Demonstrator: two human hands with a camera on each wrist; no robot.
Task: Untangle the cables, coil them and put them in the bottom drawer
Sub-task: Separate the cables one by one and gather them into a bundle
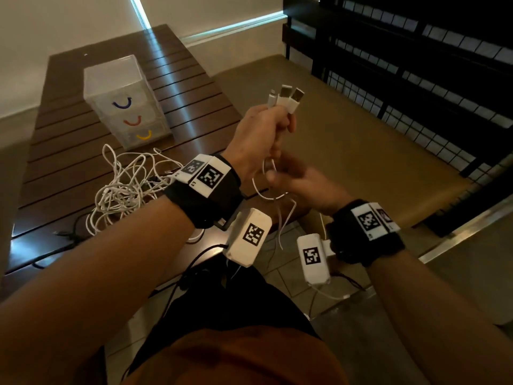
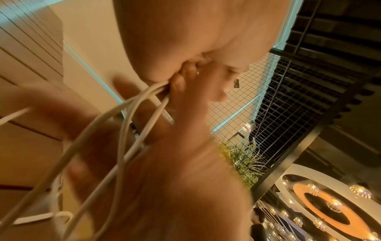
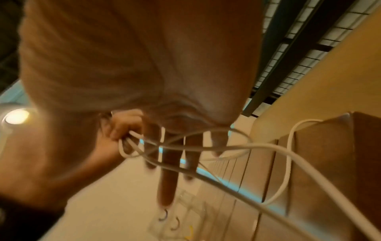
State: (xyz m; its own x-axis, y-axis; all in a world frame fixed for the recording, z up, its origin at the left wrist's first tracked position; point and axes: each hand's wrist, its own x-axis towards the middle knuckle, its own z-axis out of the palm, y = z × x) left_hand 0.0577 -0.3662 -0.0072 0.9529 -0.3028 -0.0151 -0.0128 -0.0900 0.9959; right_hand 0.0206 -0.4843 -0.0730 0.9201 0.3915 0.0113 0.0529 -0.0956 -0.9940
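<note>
our left hand [image 1: 258, 134] is raised above the near right edge of the slatted wooden table [image 1: 69, 151], fist closed around a bunch of white cables [image 1: 273, 187] with three plug ends [image 1: 286, 100] sticking up past the knuckles. our right hand [image 1: 299, 184] sits just below and to the right, fingers extended and spread among the strands hanging from the fist; we cannot tell whether it pinches any of them. the loose lengths loop down between both wrists. a bigger tangle of white cable [image 1: 122, 187] lies on the table to the left, near the clear drawer unit [image 1: 125, 101], which stands farther back. its bottom drawer [image 1: 145, 138], with the yellow handle, is closed.
</note>
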